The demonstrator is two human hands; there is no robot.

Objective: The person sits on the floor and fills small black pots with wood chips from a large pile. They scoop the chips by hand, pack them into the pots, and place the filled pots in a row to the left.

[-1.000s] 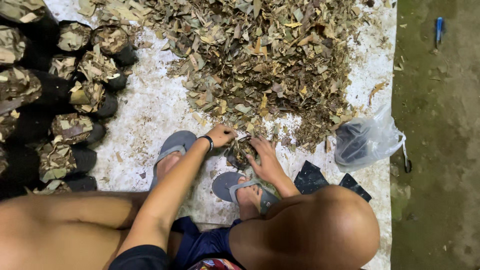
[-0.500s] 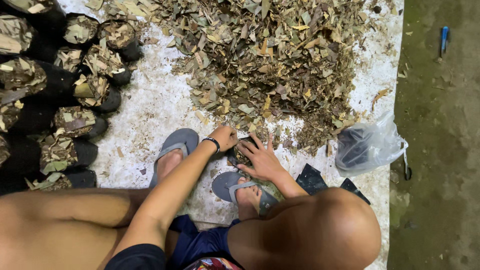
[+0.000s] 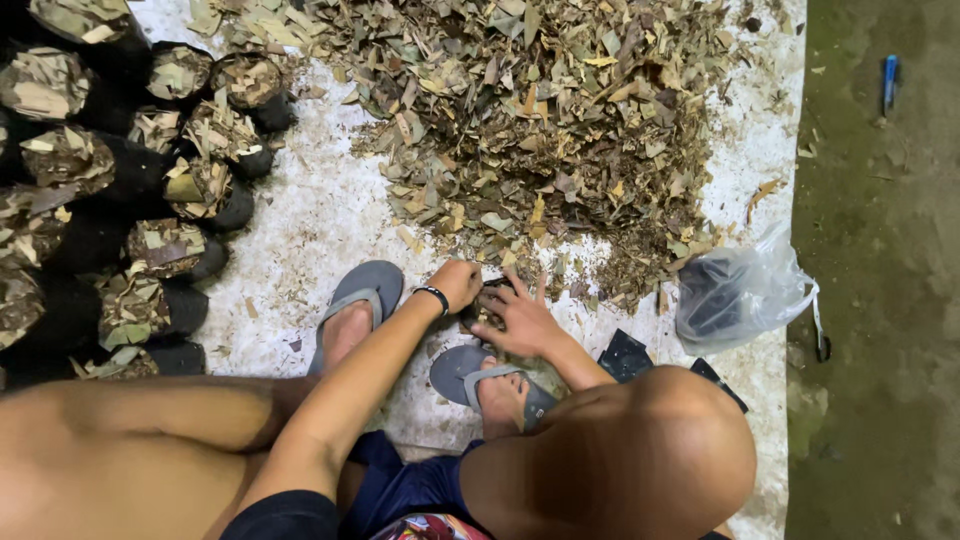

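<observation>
Knees and a bare head fill the near edge of the view, with two grey sandals (image 3: 362, 292) planted on a white sheet (image 3: 300, 230) just beyond them. Between the sandals sits a small black bag (image 3: 487, 305), and both hands meet on it. The left hand (image 3: 457, 283), a dark band at its wrist, is curled shut on the bag's near-left rim. The right hand (image 3: 522, 318) lies flat over the bag's mouth with its fingers (image 3: 541, 290) spread apart, pressing on the leaves inside; it clasps nothing that can be seen. The bag is mostly hidden under the two hands, so how full it is cannot be told.

To the right of the hands, flat black bags (image 3: 626, 355) lie on the sheet, and just past them a clear plastic bag (image 3: 740, 290) holds more dark material. On the left stand rows of filled black bags (image 3: 165, 245), each topped with chopped leaves. Farther out, a broad pile of dry chopped leaves (image 3: 540, 110) covers the sheet, its near edge touching the fingertips. Beyond the sheet's right edge lies bare ground (image 3: 880, 300) with a small blue object (image 3: 890, 78) on it.
</observation>
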